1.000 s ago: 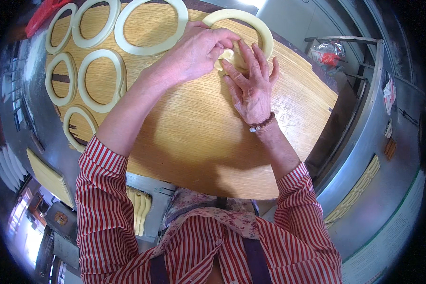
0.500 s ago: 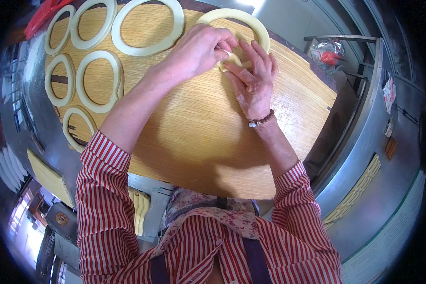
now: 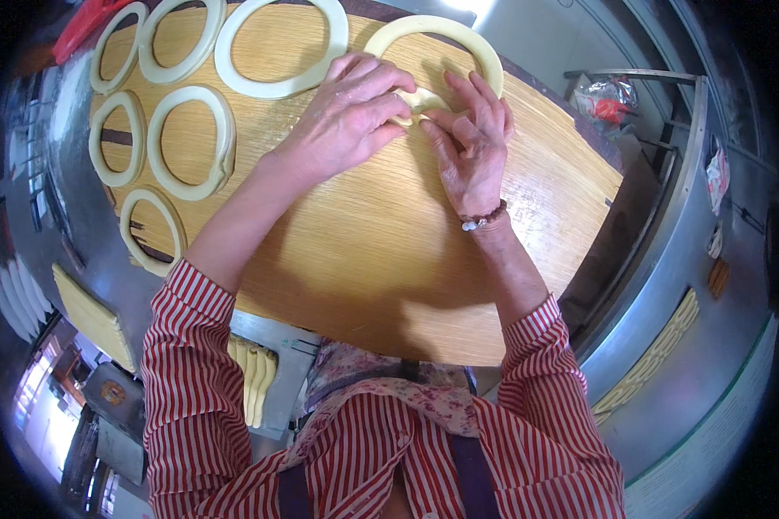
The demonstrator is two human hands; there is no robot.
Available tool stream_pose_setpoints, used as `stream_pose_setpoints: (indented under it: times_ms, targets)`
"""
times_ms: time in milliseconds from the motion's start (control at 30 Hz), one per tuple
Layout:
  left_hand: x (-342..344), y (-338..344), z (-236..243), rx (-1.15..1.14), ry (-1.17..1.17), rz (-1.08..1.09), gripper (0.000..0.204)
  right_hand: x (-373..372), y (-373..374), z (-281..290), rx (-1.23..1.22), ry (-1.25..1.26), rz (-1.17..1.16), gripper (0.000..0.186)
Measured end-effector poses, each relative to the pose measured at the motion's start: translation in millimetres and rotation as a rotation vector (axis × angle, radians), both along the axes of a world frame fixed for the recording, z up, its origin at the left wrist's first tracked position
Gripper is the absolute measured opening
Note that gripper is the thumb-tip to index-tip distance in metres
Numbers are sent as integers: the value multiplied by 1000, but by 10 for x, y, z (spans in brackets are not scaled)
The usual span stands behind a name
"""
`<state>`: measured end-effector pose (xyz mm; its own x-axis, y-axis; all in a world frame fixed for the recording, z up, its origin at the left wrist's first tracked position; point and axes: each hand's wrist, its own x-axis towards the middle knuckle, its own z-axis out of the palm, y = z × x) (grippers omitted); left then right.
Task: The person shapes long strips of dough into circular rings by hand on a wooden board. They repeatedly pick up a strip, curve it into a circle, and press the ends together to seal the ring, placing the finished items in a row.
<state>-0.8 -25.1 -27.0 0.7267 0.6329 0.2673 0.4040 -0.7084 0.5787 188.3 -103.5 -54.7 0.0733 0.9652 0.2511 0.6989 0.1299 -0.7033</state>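
Observation:
A pale dough ring (image 3: 433,24) lies at the far right of the wooden board (image 3: 363,251). Its near part, flattened and uneven, is between my two hands. My left hand (image 3: 346,117) pinches this dough from the left, fingers curled and partly covering it. From the right, my right hand (image 3: 474,151) has its thumb and bent index finger on the dough, its other fingers raised toward the ring's right side. A beaded bracelet (image 3: 485,218) circles my right wrist. Close to my left hand lies another large dough ring (image 3: 341,33).
Several more dough rings (image 3: 227,130) lie along the board's left side. Dough strips (image 3: 253,376) lie below the board, with a dough slab (image 3: 93,316) farther left. At right stand a metal frame (image 3: 699,130) and a clear bag with something red (image 3: 610,108). More dough strips (image 3: 649,359) lie lower right.
My left hand has rolled over, its back now more upward and its fingers slightly left. The dough between my hands looks more spread out. The view has shifted slightly.

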Motion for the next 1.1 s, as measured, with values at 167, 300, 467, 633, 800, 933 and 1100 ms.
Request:
stream_pose_setpoints:
  times_ms: [167, 300, 467, 633, 800, 933, 1100]
  targets:
    - [62, -12, -95, 47, -88, 13, 12, -26, 5, 19, -38, -21, -25, 13]
    - [101, -102, -117, 70, -114, 45, 12, -48, -69, -18, -10, 10, -20, 14]
    - [51, -209, -129, 165, -77, 72, 16, -59, -122, 98, -4, -101, 42, 19]
    - [-208, -404, 127, 114, -17, 225, 29, -155, -201, 128, -55, 48, -15, 23]
    - [-862, -922, 531, 38, 39, 409, 30, -301, -409, 384, 113, 123, -14, 14]
    - [-1209, -1413, 836, 6, 34, 533, 32, -346, -1045, 979, -193, 389, 11, 10]
    - [-1358, -1988, 1189, -53, -14, 562, 31, -582, -2330, 1294, -314, 386, 707, 9]
